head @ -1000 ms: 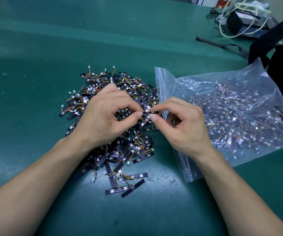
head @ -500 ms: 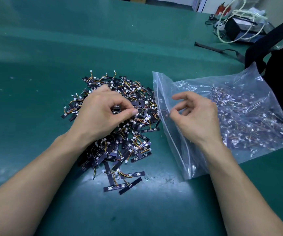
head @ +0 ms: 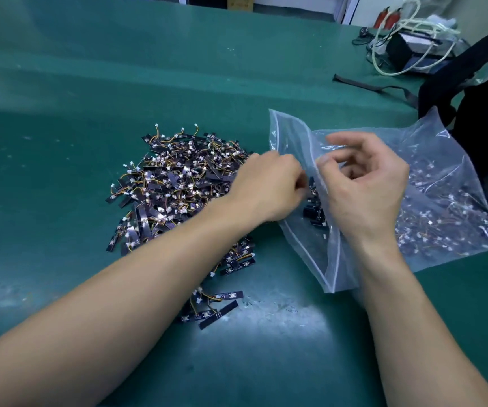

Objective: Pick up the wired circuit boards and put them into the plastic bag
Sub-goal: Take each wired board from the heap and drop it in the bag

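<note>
We could read no writing: the print on the cardboard box (head: 239, 1) at the top edge was too small, and the marks on the boards (head: 178, 183) were only pale specks. The boards were thin, dark, glossy strips with short orange and yellow wires ending in white plugs. They lay tangled in a heap at the centre of the green matte counter (head: 89, 83), with a few strays below it.

The bag (head: 442, 183) was clear, crinkled film with a zip strip. It lay right of the heap, its mouth facing the heap, and more boards showed dimly through it.

Our right hand (head: 366, 183) had its fingers (head: 323, 165) curled and pinched the upper lip of the bag, lifting it. Our left hand (head: 269, 186) was at the mouth, blurred, with its fingertips hidden. We could not tell whether it gripped anything. A few boards sat just inside the mouth, right beneath it.

At the right edge a black pack (head: 486, 127) was cut off by the frame. A coiled white cable (head: 407, 33) lay at the upper right, and a dark strap (head: 369, 86) below it.
</note>
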`<state>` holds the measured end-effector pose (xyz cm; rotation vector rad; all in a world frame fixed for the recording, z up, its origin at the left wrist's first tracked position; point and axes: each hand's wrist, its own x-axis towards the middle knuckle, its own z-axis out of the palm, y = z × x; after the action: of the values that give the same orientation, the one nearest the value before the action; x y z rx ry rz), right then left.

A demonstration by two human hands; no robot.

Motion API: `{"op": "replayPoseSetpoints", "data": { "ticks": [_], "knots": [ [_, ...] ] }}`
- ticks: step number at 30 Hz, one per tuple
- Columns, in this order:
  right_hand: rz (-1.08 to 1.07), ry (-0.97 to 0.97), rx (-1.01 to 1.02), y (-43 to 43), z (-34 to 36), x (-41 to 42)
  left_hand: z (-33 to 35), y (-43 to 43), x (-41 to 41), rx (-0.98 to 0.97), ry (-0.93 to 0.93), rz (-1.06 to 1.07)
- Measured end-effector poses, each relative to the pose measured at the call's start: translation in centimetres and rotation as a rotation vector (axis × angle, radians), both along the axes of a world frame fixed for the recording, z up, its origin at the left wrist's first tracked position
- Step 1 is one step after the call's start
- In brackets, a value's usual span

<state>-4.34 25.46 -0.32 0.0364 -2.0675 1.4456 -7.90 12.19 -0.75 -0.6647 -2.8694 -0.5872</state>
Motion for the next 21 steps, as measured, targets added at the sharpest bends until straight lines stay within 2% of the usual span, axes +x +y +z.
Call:
{"op": "replayPoseSetpoints", "data": {
  "ticks": [6,9,12,17,21],
  "knots": [
    [0.007,0.064,-0.027,0.1,0.5,0.3,-1.1,3.7,0.3,0.053,0.094,0.034],
    [0.013,0.051,-0.020,0.0,0.2,0.2,-1.2,3.1,0.2,0.020,0.134,0.066],
    [0.022,0.028,0.015,-0.1,-0.3,-0.1,-0.7,0.4,0.0,0.002,0.098,0.033],
    [0.059,-0.080,0.135,-0.5,-1.6,-0.4,-0.1,-6.7,0.8,0.098,0.083,0.045],
    [0.098,-0.187,0.359,-1.0,-2.5,-0.4,-0.9,-10.8,1.5,0.121,0.110,0.128]
  ]
}}
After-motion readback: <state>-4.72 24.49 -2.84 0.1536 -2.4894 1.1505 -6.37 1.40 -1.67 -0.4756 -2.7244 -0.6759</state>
